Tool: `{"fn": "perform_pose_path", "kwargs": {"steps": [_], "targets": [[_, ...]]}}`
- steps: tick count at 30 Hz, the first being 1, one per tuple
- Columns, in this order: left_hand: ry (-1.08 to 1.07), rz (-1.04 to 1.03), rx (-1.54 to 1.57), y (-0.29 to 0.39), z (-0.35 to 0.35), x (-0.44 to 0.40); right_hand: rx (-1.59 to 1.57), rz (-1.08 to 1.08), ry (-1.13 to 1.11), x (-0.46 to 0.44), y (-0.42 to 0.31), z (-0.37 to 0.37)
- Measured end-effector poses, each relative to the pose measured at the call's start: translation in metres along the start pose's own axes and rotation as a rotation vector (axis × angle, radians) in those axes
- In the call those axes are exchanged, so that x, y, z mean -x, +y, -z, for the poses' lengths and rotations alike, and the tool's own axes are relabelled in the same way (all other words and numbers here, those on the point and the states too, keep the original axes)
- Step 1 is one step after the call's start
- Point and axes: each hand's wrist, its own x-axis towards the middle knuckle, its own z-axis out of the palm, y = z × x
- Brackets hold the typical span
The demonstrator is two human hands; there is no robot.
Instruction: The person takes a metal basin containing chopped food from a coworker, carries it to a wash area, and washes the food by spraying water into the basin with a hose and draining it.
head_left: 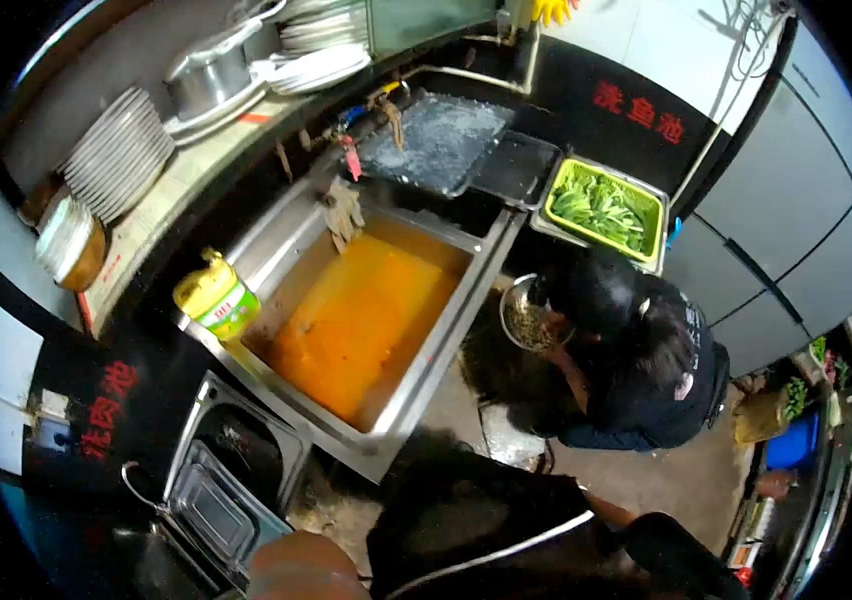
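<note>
Neither of my hands shows clearly. A blurred stretch of bare skin, perhaps my left arm, enters at the bottom edge beside a metal basin with a clear plastic container in it. To the right, a bit of my right forearm emerges from a dark sleeve, and its hand is hidden behind my dark clothing with a white stripe. Ahead is a steel sink of cloudy orange water. A yellow jug stands on its left rim, and a grey glove hangs over the back rim.
A co-worker in dark clothes crouches at right, one hand in a metal bowl of small pieces. Behind stands a yellow basket of leafy greens. Stacked plates and a pot line the shelf. Grey cabinets stand right.
</note>
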Motion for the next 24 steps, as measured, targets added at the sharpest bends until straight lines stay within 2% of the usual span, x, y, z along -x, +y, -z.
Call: {"fn": "perform_pose_path", "kwargs": {"steps": [7, 11, 12, 14, 17, 19, 21, 23, 24], "targets": [[0.007, 0.022, -0.004, -0.012, -0.007, -0.003, -0.190, -0.035, 0.017, 0.013, -0.011, 0.004], [0.007, 0.053, -0.020, -0.013, -0.016, -0.003, -0.424, -0.025, 0.091, 0.002, -0.016, 0.011], [-0.003, 0.059, -0.020, -0.013, -0.020, -0.003, -0.552, -0.027, 0.144, -0.004, -0.015, 0.017], [-0.016, 0.057, -0.023, -0.013, -0.026, -0.006, -1.068, 0.021, 0.284, -0.019, -0.016, 0.038], [-0.016, 0.043, -0.030, -0.012, -0.032, -0.011, -1.865, 0.269, 0.311, 0.008, -0.060, 0.111], [-0.017, 0.042, -0.034, -0.013, -0.035, -0.012, -2.083, 0.066, 0.454, 0.027, -0.097, 0.158], [-0.015, 0.061, -0.040, -0.012, -0.041, -0.009, -2.110, 0.194, 0.426, 0.039, -0.108, 0.184], [-0.015, 0.074, -0.043, -0.012, -0.046, -0.009, -2.173, 0.166, 0.403, 0.035, -0.089, 0.194], [-0.015, 0.076, -0.052, -0.012, -0.047, -0.009, -2.103, 0.211, 0.402, 0.035, -0.074, 0.193]]}}
